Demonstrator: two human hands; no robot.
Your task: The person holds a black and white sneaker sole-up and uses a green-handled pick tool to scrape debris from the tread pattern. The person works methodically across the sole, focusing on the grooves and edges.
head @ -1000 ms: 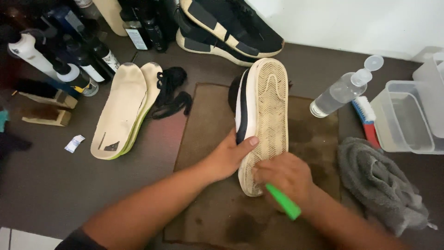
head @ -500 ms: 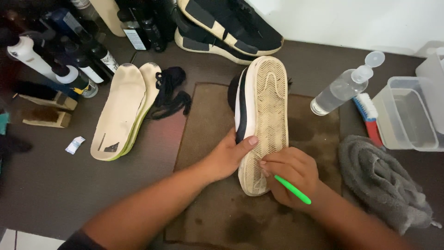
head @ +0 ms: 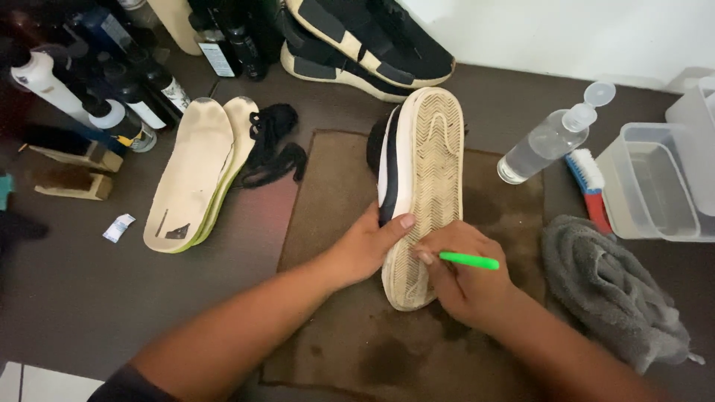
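Currently my left hand (head: 369,249) is closed around the side of the sneaker (head: 421,190), thumb on the white midsole edge, holding it sole-up on the brown mat (head: 328,186). My right hand (head: 465,279) is pinched shut on a green-handled tool (head: 469,260), its working end pressed to the heel tread.

Handling: the rubber sole looks stiff and ridged, giving a firm surface; the upper is likely softer and would yield under pressure. The shoe appears light, so a sidewall grip near the heel should steady it best.

Surroundings: two insoles (head: 190,179) and black laces (head: 275,145) lie to the left, beyond them a group of bottles (head: 112,97). A pair of black shoes (head: 365,45) sits behind. To the right: a clear bottle (head: 555,134) lying tilted, a red-and-blue brush (head: 590,186), a plastic tub (head: 655,186) and a grey towel (head: 611,290) just beside my right forearm.
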